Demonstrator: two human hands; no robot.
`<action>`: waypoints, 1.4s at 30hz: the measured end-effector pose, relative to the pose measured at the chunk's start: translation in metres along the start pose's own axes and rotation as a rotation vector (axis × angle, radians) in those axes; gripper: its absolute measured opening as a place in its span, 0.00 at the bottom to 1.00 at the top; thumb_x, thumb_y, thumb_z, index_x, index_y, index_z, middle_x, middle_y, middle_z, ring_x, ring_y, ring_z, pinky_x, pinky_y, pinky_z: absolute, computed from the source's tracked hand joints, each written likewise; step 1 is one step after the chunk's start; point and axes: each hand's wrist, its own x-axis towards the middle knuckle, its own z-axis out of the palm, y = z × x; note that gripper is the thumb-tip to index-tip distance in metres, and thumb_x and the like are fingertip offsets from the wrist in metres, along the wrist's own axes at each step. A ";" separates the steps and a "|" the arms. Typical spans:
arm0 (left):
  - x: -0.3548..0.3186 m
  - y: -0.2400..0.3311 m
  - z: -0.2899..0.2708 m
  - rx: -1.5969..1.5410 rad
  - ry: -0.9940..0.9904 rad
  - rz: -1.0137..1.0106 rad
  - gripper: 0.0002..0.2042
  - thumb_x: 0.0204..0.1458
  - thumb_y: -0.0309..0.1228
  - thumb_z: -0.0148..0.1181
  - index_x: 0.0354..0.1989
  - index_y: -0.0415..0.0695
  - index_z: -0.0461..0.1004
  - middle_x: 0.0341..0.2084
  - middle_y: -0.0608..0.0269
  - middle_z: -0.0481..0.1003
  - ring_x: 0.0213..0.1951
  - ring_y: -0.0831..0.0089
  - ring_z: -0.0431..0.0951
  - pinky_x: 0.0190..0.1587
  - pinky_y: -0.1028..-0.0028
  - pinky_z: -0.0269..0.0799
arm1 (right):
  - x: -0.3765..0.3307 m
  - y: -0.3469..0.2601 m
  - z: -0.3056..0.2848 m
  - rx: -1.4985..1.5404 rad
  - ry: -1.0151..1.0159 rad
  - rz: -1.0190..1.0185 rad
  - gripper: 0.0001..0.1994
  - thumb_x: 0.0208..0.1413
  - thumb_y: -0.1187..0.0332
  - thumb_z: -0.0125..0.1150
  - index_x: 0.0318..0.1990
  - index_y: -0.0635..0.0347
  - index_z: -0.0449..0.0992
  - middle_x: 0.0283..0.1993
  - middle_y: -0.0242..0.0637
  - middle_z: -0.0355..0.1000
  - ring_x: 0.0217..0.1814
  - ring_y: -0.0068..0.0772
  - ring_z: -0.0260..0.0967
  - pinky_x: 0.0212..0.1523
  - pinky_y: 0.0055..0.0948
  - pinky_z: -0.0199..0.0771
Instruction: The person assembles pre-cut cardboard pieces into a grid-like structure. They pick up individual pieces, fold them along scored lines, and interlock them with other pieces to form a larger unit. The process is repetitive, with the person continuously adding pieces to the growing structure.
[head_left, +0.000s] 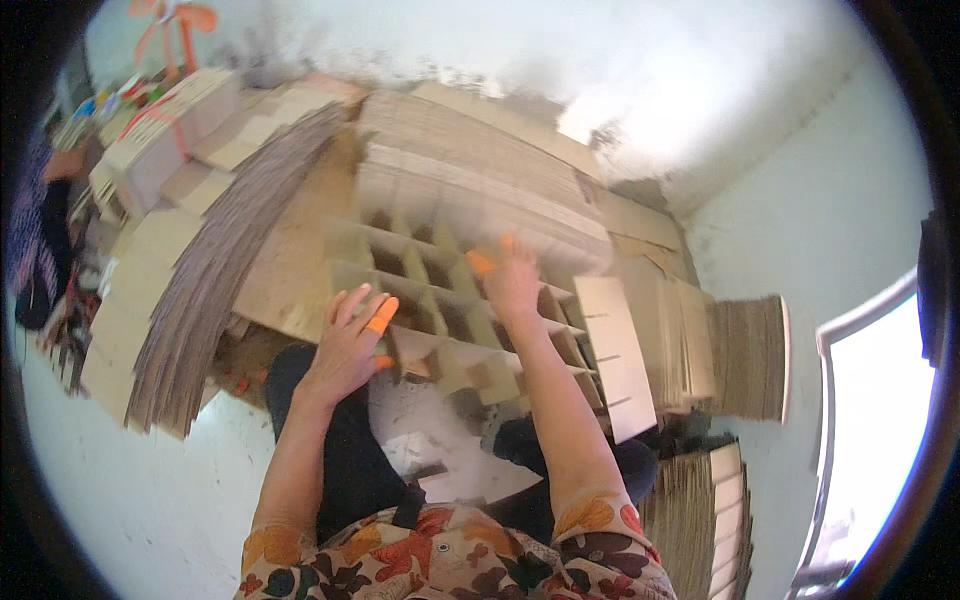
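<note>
Two hands, fingers spread, flank a cardboard divider grid at centre, the left hand at its near left edge and the right hand over its far right, apparently to steady it, while stacked cardboard strips lie just beyond, presumably for easy reach.

We see an orange fan near a pale bundle tied with red string, a stained wall behind, and a bright opening at right.
</note>
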 end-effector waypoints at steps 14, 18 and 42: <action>0.105 -0.028 0.069 0.040 -0.365 0.173 0.36 0.33 0.27 0.71 0.57 0.45 0.65 0.54 0.56 0.67 0.59 0.57 0.63 0.62 0.61 0.54 | -0.054 0.114 -0.081 0.249 0.063 0.093 0.30 0.46 0.53 0.68 0.54 0.60 0.68 0.53 0.49 0.68 0.55 0.51 0.65 0.53 0.40 0.67; 0.111 -0.023 0.074 -0.085 -0.342 0.175 0.23 0.34 0.29 0.70 0.44 0.44 0.74 0.39 0.57 0.75 0.45 0.61 0.71 0.53 0.66 0.60 | -0.091 0.237 -0.122 -0.050 -0.280 0.465 0.34 0.42 0.47 0.69 0.53 0.62 0.70 0.53 0.51 0.69 0.56 0.52 0.65 0.54 0.40 0.66; 0.028 0.027 -0.199 0.935 0.574 0.185 0.20 0.37 0.18 0.66 0.42 0.36 0.71 0.36 0.50 0.75 0.36 0.51 0.74 0.41 0.58 0.71 | -0.144 0.391 -0.115 -0.149 0.104 0.743 0.22 0.50 0.53 0.64 0.35 0.69 0.77 0.37 0.56 0.74 0.41 0.55 0.71 0.41 0.45 0.70</action>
